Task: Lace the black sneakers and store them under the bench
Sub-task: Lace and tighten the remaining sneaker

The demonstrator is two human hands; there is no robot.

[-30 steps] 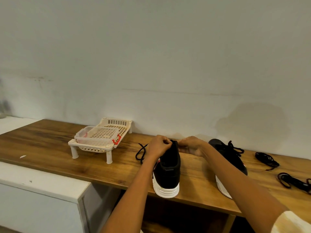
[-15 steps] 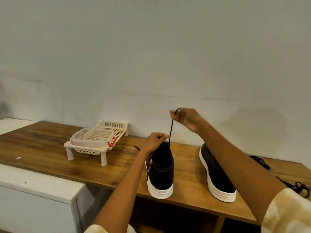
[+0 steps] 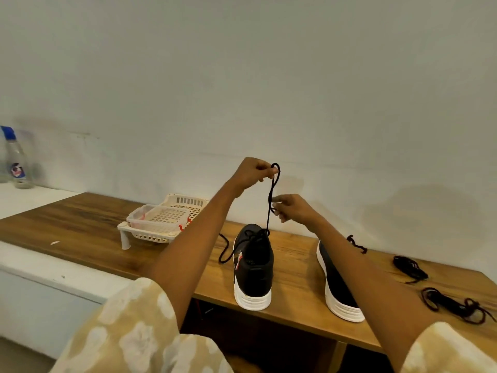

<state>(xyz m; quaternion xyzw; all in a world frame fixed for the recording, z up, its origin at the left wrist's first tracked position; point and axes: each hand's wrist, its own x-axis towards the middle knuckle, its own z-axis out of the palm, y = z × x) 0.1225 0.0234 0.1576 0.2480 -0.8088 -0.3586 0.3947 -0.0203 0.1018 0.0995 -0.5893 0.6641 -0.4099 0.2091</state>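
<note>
Two black sneakers with white soles stand on the wooden bench [image 3: 80, 224], heels toward me. From the left sneaker [image 3: 254, 267] a black lace [image 3: 269, 208] rises straight up, pulled taut. My left hand [image 3: 252, 175] pinches the lace at its top, high above the shoe. Lower down, my right hand [image 3: 291, 208] pinches the same lace with curled fingers. The lace's other end trails on the bench left of the shoe. My right forearm partly hides the right sneaker [image 3: 340, 286].
A white plastic rack [image 3: 164, 224] with a clear tub stands at the back left of the bench. Spare dark laces [image 3: 410, 269] lie coiled at the right end. A clear bottle [image 3: 17, 162] stands on the white ledge far left. The space under the bench is dark.
My left hand left the shoe's tongue and rose to pinch the lace's top. My right hand dropped from the top to a lower point on the lace. The view shifted left.
</note>
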